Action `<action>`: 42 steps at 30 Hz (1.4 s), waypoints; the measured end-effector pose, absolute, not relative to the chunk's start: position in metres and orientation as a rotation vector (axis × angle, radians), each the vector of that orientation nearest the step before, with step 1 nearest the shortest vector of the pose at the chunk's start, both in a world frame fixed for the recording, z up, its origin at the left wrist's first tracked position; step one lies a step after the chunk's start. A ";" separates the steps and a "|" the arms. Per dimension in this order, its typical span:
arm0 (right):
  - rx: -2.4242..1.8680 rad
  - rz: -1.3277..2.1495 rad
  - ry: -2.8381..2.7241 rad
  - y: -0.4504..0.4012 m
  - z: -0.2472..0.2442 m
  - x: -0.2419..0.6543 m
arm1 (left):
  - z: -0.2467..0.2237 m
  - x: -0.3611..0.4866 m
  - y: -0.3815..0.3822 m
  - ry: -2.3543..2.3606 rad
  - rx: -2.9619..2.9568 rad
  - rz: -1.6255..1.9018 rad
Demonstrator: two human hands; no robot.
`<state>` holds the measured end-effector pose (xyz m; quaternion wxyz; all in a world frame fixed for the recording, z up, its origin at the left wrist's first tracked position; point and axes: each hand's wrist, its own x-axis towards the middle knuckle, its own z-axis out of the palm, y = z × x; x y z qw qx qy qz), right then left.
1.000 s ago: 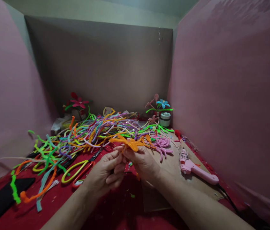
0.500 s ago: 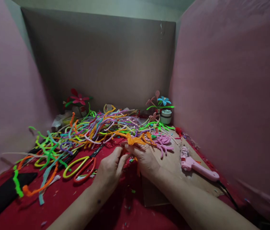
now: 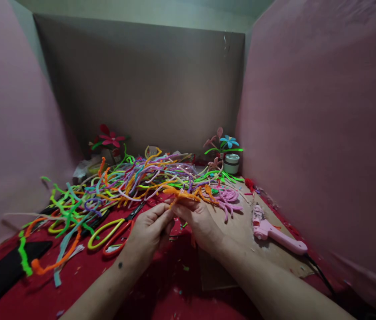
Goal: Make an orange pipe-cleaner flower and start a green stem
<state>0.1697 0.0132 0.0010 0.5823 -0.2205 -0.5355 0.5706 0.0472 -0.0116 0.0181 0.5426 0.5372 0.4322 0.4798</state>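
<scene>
Between my two hands is an orange pipe-cleaner flower [image 3: 184,194], its petals spreading out above my fingertips. My left hand [image 3: 150,227] is closed, thumb and index finger pinching the flower's near left side. Wrapped round its underside from the right is my right hand [image 3: 198,222], fingers curled and the thumb pressed near the flower's base. My fingers hide the lower part of the flower. Just beyond lie loose orange petal loops [image 3: 207,193] and a bundle of pink pipe cleaners [image 3: 227,198].
A tangled heap of coloured pipe cleaners [image 3: 138,173] covers the back left. Scissors [image 3: 113,235] with yellow and red handles lie left of my hands. On the cardboard [image 3: 219,275] at right rests a pink glue gun [image 3: 276,234]. Finished flowers [image 3: 230,141] and a white jar [image 3: 231,163] stand behind.
The orange flower has tilted flatter, its petals now spreading to the left. My left hand has turned and its fingers have drawn up closer to the flower; my right hand has barely moved.
</scene>
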 end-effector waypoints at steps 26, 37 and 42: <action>-0.486 1.444 -1.147 0.015 -0.016 0.166 | 0.015 0.039 -0.011 0.724 1.000 0.894; -0.520 1.330 -1.139 0.016 -0.016 0.165 | 0.006 0.044 -0.013 1.330 1.936 1.274; -0.543 1.341 -1.123 0.016 -0.018 0.164 | 0.001 0.042 -0.012 1.373 1.983 1.304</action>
